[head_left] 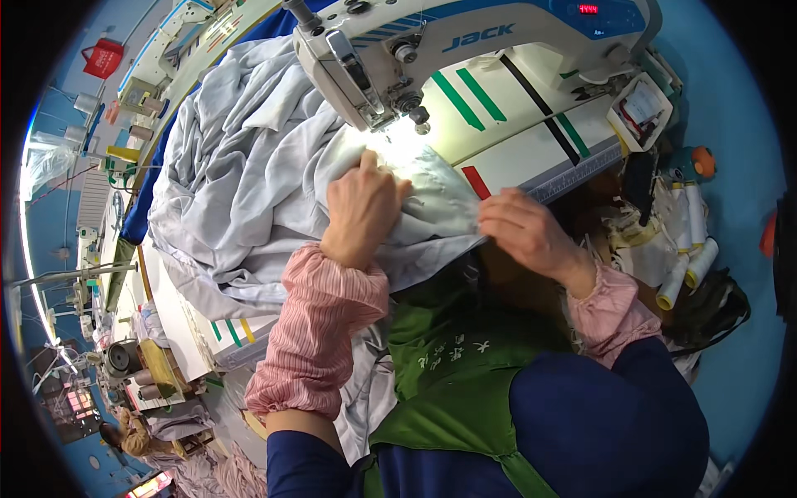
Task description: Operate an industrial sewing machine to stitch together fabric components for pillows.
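A large heap of pale grey fabric [241, 166] spreads over the sewing machine table and hangs off its near edge. Above it stands a white and blue sewing machine [365, 75], its lamp glaring brightly around the needle area, where detail is washed out. My left hand [363, 203] presses on the fabric just in front of the needle, fingers bent and the index finger reaching toward the presser foot. At the cloth's right edge, my right hand [527, 228] pinches a corner between thumb and fingers and holds it taut.
Coloured tape strips [458, 100] and a ruler [581, 170] mark the white table. At right are a small tray [639, 108] of bits and several white thread cones [693, 212]. More machines line the left, where another person [133, 432] sits far off. A green apron [465, 349] covers my lap.
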Motion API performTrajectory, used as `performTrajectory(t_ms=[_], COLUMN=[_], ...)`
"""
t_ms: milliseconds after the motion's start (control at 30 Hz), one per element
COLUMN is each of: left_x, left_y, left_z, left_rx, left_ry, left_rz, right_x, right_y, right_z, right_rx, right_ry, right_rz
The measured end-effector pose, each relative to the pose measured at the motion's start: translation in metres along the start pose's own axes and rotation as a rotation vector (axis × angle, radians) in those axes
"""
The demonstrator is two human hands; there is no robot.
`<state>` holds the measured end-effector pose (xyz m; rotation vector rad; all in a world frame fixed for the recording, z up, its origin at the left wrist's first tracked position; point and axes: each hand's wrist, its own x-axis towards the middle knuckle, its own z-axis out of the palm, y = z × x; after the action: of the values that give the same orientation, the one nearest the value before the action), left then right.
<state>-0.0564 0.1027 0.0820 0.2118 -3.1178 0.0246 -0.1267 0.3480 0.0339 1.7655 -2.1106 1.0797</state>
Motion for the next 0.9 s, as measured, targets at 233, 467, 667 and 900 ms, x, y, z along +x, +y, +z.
performTrajectory(t_ms=[233, 467, 667, 900], left_x=[0.001, 0.008, 0.023, 0.02], left_y=[-0.014, -0.026, -0.053, -0.066], left_z=[0.029, 0.028, 0.038, 0.024], left_rx=[-0.229, -0.22, -0.113, -0.038], left_ry=[0.234, 0.24, 0.291, 0.255], left_rz=[0.248, 0.25, 0.304, 0.39], right_x=[-0.001, 0.007, 0.025, 0.037], right_y=[-0.01, -0.008, -0.001, 0.002], right_z=[0.02, 0.023, 0.033, 0.042], right_rx=[0.078, 0.086, 0.057, 0.03], right_ry=[0.033, 0.012, 0.015, 0.038], right_rz=[-0.03, -0.034, 0.002, 0.017])
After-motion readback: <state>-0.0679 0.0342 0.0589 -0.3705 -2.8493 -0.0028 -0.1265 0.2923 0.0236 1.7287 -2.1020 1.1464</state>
